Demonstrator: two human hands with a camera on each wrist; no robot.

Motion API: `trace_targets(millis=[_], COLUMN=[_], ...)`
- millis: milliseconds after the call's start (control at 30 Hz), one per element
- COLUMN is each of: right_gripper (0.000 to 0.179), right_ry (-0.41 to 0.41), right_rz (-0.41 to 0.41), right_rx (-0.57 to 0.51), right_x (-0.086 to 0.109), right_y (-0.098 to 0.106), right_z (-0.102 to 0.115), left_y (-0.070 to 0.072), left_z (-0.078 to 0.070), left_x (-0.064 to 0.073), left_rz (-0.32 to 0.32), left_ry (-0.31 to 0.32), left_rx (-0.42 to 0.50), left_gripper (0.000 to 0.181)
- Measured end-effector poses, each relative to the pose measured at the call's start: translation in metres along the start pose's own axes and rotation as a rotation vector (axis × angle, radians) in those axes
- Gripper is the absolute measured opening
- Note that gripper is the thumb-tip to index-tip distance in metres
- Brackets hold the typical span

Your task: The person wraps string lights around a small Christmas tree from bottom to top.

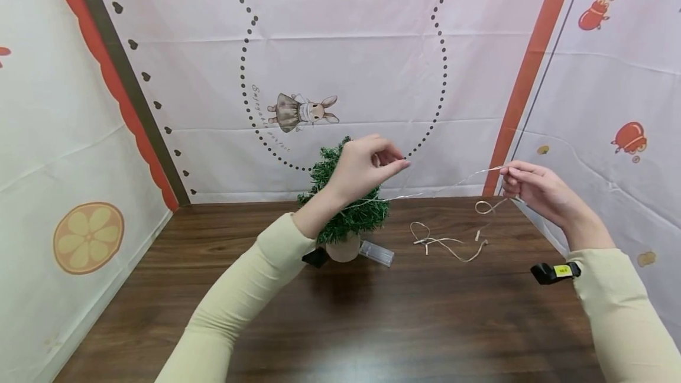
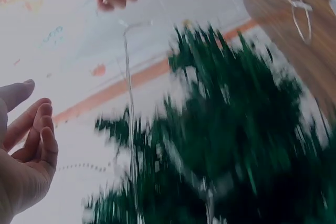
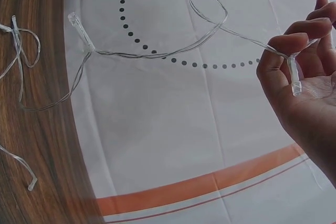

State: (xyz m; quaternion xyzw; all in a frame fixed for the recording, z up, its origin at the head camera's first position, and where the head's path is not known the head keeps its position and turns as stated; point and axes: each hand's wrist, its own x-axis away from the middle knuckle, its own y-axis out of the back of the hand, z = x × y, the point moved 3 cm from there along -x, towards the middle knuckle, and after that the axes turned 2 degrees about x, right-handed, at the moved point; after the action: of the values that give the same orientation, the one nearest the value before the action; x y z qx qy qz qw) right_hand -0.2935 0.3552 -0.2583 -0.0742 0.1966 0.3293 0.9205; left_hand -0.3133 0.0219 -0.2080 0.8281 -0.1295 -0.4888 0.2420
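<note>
A small artificial Christmas tree point(image 1: 364, 214) stands in a pale pot point(image 1: 343, 249) near the back of the table. My right hand point(image 1: 548, 197), off to the tree's right, pinches the clear wire of a string of fairy lights point(image 3: 149, 56). One small bulb point(image 3: 295, 77) hangs by its palm. From those fingers the wire stretches left to the tree's branches. My left hand point(image 1: 364, 161) is raised in front of the treetop; in the left wrist view its thumb and bent fingers are apart with nothing between them. That arm hides part of the tree.
A clear battery box point(image 1: 376, 253) lies on the table against the right of the pot. Loose loops of the light string point(image 1: 447, 241) spread over the wooden table point(image 1: 452, 324) farther right. Printed cloth point(image 1: 340, 58) walls in the back and both sides.
</note>
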Motion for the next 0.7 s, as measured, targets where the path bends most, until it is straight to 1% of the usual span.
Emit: trace_targets(millis=[67, 167, 267, 333, 433, 567, 633, 700], right_gripper=[0.044, 0.044, 0.044, 0.044, 0.045, 0.044, 0.044, 0.045], right_ry=[0.002, 0.009, 0.013, 0.015, 0.015, 0.012, 0.009, 0.009], right_rz=[0.003, 0.005, 0.006, 0.006, 0.008, 0.000, -0.004, -0.004], right_rx=[-0.002, -0.001, -0.007, -0.009, -0.015, -0.007, -0.004, -0.008], right_x=[-0.001, -0.002, -0.002, -0.002, -0.001, 0.000, 0.000, 0.000], right_y=[0.000, 0.000, 0.000, 0.001, 0.001, 0.000, -0.001, -0.001], right_z=[0.000, -0.001, -0.002, -0.002, -0.002, -0.002, -0.002, -0.003], left_y=[-0.011, -0.027, -0.042, -0.052, -0.067, -0.085, -0.093, -0.100], left_z=[-0.003, -0.005, -0.004, -0.003, -0.001, -0.001, -0.001, -0.001], left_x=[-0.008, -0.018, -0.027, -0.033, -0.038, -0.041, -0.042, -0.043], left_rz=[0.031, 0.091, 0.155, 0.191, 0.233, 0.291, 0.325, 0.343], left_ry=[0.031, 0.095, 0.166, 0.198, 0.238, 0.263, 0.291, 0.310], left_rx=[0.019, 0.043, 0.065, 0.075, 0.117, 0.167, 0.186, 0.217], left_gripper=[0.014, 0.015, 0.016, 0.018, 0.019, 0.017, 0.016, 0.016])
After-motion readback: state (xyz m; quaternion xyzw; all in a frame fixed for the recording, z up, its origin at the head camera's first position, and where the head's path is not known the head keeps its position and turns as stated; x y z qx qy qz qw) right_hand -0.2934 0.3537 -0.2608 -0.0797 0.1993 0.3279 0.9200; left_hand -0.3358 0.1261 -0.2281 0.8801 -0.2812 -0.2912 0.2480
